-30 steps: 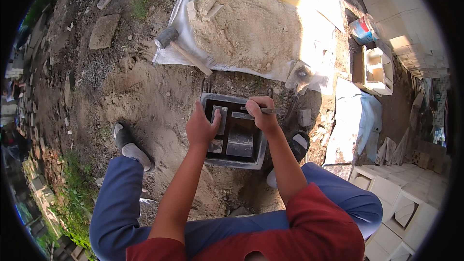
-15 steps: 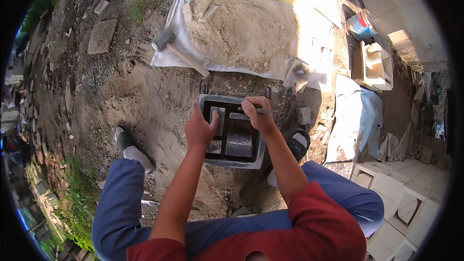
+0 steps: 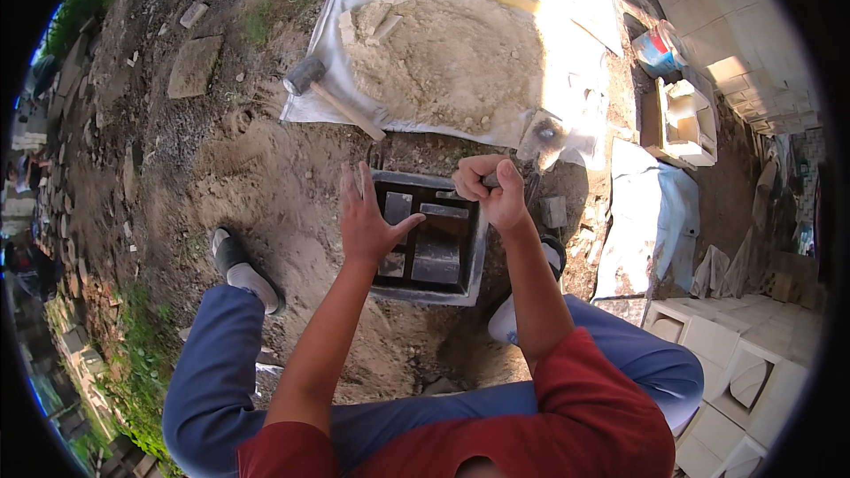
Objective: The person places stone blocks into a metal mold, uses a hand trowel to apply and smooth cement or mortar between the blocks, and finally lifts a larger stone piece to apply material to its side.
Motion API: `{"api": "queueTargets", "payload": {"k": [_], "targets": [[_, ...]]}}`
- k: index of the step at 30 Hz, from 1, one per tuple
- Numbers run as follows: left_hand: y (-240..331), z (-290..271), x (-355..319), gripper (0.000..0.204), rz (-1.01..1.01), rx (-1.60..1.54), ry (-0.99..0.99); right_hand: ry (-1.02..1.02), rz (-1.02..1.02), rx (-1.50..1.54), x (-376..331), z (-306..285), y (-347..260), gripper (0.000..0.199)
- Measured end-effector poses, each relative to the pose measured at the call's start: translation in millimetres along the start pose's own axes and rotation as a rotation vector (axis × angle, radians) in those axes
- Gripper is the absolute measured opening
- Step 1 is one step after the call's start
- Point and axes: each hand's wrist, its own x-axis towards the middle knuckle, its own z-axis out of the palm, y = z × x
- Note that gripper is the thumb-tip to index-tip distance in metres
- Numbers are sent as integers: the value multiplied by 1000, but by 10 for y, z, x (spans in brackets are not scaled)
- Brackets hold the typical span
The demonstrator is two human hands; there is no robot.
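A grey rectangular metal mould [image 3: 475, 288] sits on the soil between my feet. Inside it are several flat-topped grey blocks [image 3: 437, 255] with dark gaps between them. My left hand [image 3: 365, 219] is open over the mould's left edge, its fingers pointing away and the thumb spread toward the blocks. Above the mould's far right corner, my right hand [image 3: 492, 192] is closed around a short dark metal tool [image 3: 490, 181]. Most of that tool is hidden by my fingers.
Beyond the mould, a white sheet [image 3: 305, 106] carries a heap of sandy powder [image 3: 452, 62]. A mallet [image 3: 332, 96] lies across its near left corner. To the right are a bucket [image 3: 658, 50], a pale box-shaped block [image 3: 686, 124] and a light blue sack [image 3: 651, 212].
My right hand has lifted from the mould's inside and turned, drawing the tool into the fist. My left fingers have straightened, and the left hand has shifted slightly off the blocks.
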Motion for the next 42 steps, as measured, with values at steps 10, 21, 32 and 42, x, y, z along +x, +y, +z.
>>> {"api": "queueTargets", "payload": {"k": [10,21,32,42], "targets": [[119,71,188,134,139,5,-15,59,-95,-48,-156,83,-519,77],[84,64,213,119,93,12,-40,65,-152,-181,-120,265,-441,82],[135,56,193,117,85,-9,-19,134,-159,-374,-173,209,-150,63],[55,59,158,114,68,7,-13,65,-69,-484,-17,516,-149,39]]}}
